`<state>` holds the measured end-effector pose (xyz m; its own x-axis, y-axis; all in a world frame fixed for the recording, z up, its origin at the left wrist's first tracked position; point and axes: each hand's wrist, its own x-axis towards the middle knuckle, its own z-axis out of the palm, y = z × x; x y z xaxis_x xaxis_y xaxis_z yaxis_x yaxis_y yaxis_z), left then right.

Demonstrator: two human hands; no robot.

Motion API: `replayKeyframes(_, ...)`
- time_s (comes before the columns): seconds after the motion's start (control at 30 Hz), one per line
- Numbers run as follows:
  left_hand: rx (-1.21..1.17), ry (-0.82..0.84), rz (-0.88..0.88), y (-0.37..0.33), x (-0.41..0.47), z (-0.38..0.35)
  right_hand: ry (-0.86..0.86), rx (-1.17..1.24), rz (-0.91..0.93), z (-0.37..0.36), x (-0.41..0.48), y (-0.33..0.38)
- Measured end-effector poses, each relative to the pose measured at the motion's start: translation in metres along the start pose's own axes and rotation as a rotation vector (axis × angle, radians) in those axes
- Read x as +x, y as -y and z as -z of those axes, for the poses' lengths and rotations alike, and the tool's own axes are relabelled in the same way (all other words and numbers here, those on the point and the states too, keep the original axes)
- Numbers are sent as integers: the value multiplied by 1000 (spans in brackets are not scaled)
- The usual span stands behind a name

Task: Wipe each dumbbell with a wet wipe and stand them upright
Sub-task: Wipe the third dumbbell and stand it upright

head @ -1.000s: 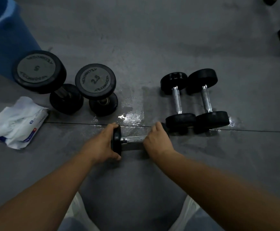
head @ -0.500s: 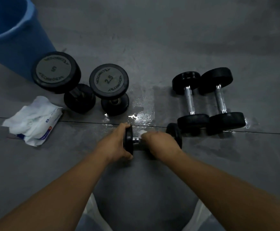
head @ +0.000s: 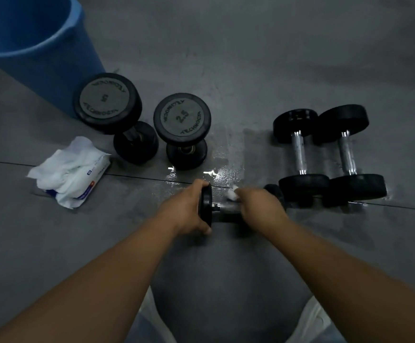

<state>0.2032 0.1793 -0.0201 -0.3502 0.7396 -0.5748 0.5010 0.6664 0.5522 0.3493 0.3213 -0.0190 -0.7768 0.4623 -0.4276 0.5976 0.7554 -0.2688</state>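
A: Dumbbell (head: pixel 227 211), small, lying on the floor (head: pixel 226 268) between both hands. Why so held?
B: Left hand (head: pixel 189 211): fingers (head: pixel 200 184) clamp its end disc, likely steadying it against rolling. Right hand (head: pixel 261 206): curled round the handle with the wet wipe (head: pixel 231 195), apparently wiping.
A: Others?
B: Two upright dumbbells (head: pixel 181 117) beyond the left fingers, presumably done; two lying dumbbells (head: pixel 300 154) beyond the right fingers, awaiting.

The right hand (head: pixel 261 206) has slid its wet wipe (head: pixel 231 194) leftward along the dumbbell (head: pixel 205 206) handle, uncovering the right head.
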Motion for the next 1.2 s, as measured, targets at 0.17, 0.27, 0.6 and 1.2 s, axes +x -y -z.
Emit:
replayKeyframes(0.17,12,-15,-13,3,0,-3,-53,-124,188,-13,-22,33)
replayKeyframes(0.27,-7,-7,-16,3,1,-1,-62,-29,14,-1,-3,19)
replayKeyframes(0.6,-23,11,-2,3,2,-1,1,-210,117,18,13,0)
replayKeyframes(1.2,-34,-15,-11,6,-4,-7,226,-176,71,35,25,2)
